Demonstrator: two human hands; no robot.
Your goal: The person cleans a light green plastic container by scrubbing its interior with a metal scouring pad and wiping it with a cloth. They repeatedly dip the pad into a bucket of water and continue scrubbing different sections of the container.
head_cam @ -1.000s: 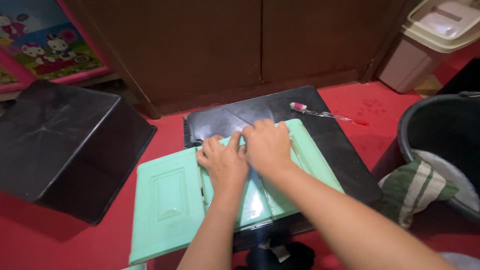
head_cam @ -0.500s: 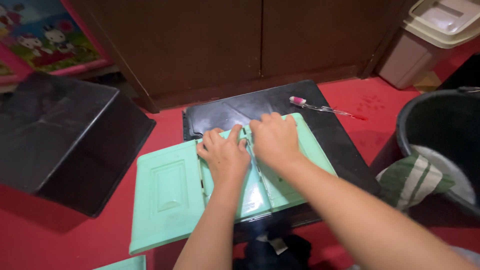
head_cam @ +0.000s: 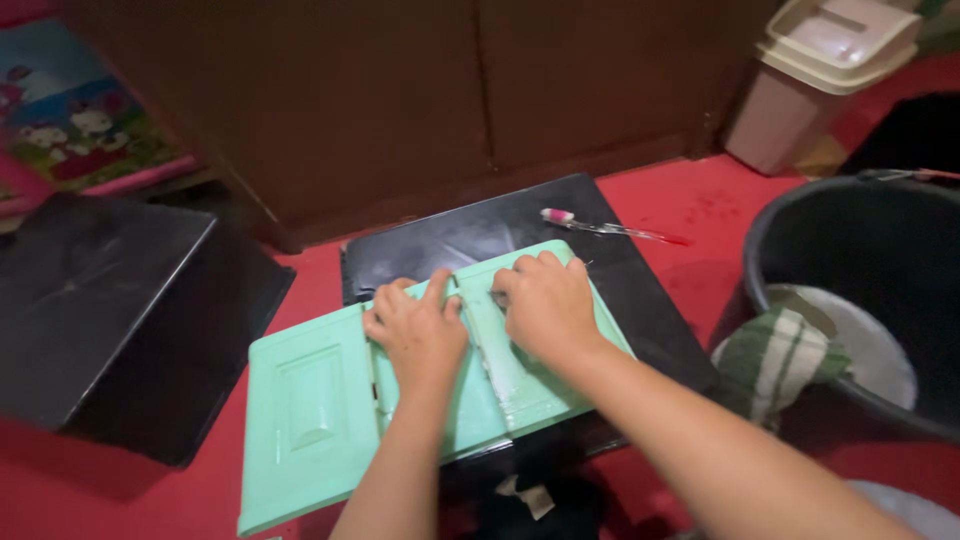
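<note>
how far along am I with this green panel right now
Already set up: the mint-green panel lies flat on the black board, with a toothbrush beside it. In hand: your left hand and right hand press along its middle seam. The seam looks wet; how much remains is unclear.

Both hands [head_cam: 480, 320] slightly farther apart on green panel [head_cam: 310, 420].

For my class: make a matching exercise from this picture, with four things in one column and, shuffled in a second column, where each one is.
Things:
1. toothbrush
2. striped cloth
3. both hands
4. beige lidded bin

Places:
A. draped over the black bucket's rim
B. pressed on the mint-green panel
C. top right corner, on the red floor
D. far edge of the black board

Pairs: 1-D, 2-A, 3-B, 4-C
</note>
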